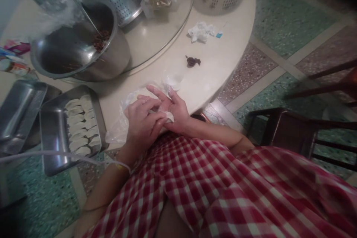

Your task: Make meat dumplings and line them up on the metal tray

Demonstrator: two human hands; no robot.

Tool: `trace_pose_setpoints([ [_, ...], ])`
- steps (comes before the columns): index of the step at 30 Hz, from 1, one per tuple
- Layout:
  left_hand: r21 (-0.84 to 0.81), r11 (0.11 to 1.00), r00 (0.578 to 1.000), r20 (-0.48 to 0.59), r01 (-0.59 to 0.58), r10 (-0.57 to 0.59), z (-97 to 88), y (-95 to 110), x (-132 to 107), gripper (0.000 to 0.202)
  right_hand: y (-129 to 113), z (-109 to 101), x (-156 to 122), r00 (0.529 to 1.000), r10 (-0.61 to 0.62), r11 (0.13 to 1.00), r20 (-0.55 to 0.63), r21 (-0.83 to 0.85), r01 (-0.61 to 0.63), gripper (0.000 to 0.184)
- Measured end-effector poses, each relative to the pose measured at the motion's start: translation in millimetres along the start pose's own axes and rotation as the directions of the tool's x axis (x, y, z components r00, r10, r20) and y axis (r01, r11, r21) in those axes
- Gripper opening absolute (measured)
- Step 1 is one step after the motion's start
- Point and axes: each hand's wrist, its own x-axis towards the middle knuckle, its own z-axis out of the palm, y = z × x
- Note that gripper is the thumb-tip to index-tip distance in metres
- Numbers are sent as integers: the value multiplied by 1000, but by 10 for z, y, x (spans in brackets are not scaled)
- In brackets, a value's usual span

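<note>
Right hand [178, 108] palm up, fingers spread, white dough piece [169, 117] on it. Left hand [143, 121] over it, can't tell if fingers pinch. Dumplings [79, 125] in metal tray [54, 130]

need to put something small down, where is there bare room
The cream round table is bare between the brown crumpled lump and the table's right edge. The silver rectangular tray has bare metal left of its pale folded dumplings. Crowded: around the left hand and right hand, where a crumpled clear plastic bag lies, and behind the round steel pot.
</note>
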Motion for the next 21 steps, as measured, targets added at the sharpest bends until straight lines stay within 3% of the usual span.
trace_pose_setpoints([
  [5,-9,1000,998,-63,7,-7,46,78,-22,9,0,-20,-8,999,-37,999,17,11,37,52],
  [10,17,996,996,4,85,-85,-7,31,-55,28,-48,-2,-47,999,-38,999,34,8,38,51],
  [15,18,995,994,-38,100,-99,-25,10,-74,10,-15,-6,-35,998,-63,998,24,-29,63,61],
  [18,42,994,990,-105,101,-96,6,75,-74,1,16,-17,-26,997,-82,996,3,-20,82,54],
  [21,55,994,986,-144,91,-82,26,123,-80,7,15,-13,-37,995,-94,996,-14,-8,94,50],
])
